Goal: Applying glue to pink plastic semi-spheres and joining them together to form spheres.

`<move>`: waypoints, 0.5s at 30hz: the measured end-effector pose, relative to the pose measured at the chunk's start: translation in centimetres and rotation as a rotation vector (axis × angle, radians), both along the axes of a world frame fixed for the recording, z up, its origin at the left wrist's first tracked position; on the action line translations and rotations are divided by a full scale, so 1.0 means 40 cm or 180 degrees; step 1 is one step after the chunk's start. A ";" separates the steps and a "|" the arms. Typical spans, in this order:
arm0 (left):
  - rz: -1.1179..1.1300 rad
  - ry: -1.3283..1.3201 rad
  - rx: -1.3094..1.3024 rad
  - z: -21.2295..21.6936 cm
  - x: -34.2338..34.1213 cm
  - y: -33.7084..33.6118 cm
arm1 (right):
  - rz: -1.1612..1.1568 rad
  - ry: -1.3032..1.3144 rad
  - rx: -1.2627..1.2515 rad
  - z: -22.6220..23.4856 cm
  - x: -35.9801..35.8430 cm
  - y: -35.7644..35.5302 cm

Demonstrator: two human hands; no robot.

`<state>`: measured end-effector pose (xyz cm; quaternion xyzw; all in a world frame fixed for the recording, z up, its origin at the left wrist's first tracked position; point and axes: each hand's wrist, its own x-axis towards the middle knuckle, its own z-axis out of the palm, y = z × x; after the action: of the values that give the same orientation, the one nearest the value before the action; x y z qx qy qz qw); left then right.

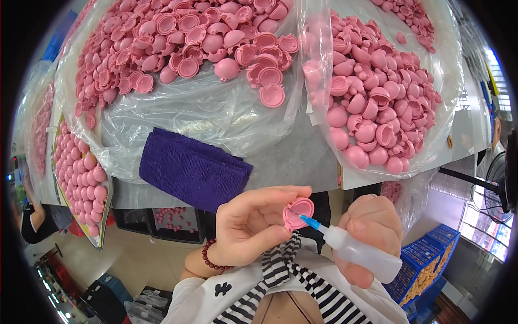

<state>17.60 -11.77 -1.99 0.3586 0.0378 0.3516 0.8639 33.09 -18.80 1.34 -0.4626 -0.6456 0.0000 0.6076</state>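
Between the thumb and fingers of my left hand is a small pink plastic half-shell, its hollow side showing. My right hand is closed around a white squeeze bottle with a blue needle tip. The tip points left and reaches the rim of the half-shell; whether it touches, I cannot tell. Both hands are in front of the table's near edge. A folded purple cloth lies on the table just beyond my left hand.
A large heap of pink half-shells lies on clear plastic sheeting at the back. Another pile of pink pieces sits in a plastic bag at the right. A tray of pink pieces is at the left. Blue crates stand at the lower right.
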 end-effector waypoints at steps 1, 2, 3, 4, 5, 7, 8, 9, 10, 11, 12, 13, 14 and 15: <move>0.0002 0.0000 0.0000 0.000 0.000 -0.001 | 0.0002 0.0000 0.0000 0.001 -0.001 0.001; 0.0020 0.0019 0.0011 -0.001 0.000 -0.001 | 0.0007 -0.0024 0.0002 0.001 -0.001 0.001; 0.0038 0.0037 0.0023 -0.001 0.000 -0.002 | 0.0012 -0.0048 0.0005 0.001 -0.001 0.002; 0.0037 0.0035 0.0022 -0.001 0.000 -0.002 | 0.0012 -0.0050 0.0004 0.001 -0.001 0.002; 0.0022 0.0023 0.0000 0.001 0.000 -0.002 | -0.0011 -0.0044 0.0016 0.001 -0.001 0.002; 0.0007 0.0008 -0.0021 0.002 0.000 -0.002 | -0.0034 -0.0041 0.0030 0.002 -0.002 0.001; 0.0031 0.0025 -0.0027 -0.002 -0.001 -0.003 | -0.0019 -0.0016 0.0022 -0.001 -0.005 0.004; 0.0057 0.0043 -0.0032 -0.005 -0.003 -0.003 | -0.0001 0.0011 0.0014 -0.005 -0.008 0.006; 0.0079 0.0061 -0.0032 -0.008 -0.007 -0.002 | 0.0021 0.0028 0.0014 -0.012 -0.010 0.008; 0.0050 0.0074 -0.0021 -0.005 -0.006 0.000 | 0.0013 0.0057 0.0054 -0.010 -0.009 0.005; 0.0024 0.0091 -0.0010 -0.003 -0.004 0.001 | 0.0010 0.0090 0.0094 -0.010 -0.008 0.004; 0.0012 0.0080 -0.0013 0.000 -0.003 0.002 | -0.0002 0.0078 0.0091 -0.010 -0.005 0.001; 0.0031 0.0091 0.0025 0.002 -0.001 0.003 | -0.0023 0.0167 0.0199 -0.011 0.000 -0.003; 0.0050 0.0102 0.0062 0.004 0.000 0.003 | -0.0044 0.0256 0.0307 -0.012 0.002 -0.006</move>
<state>17.60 -11.66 -1.84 0.3722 0.0510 0.3529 0.8569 33.18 -19.03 0.88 -0.4369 -0.6167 -0.0167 0.6546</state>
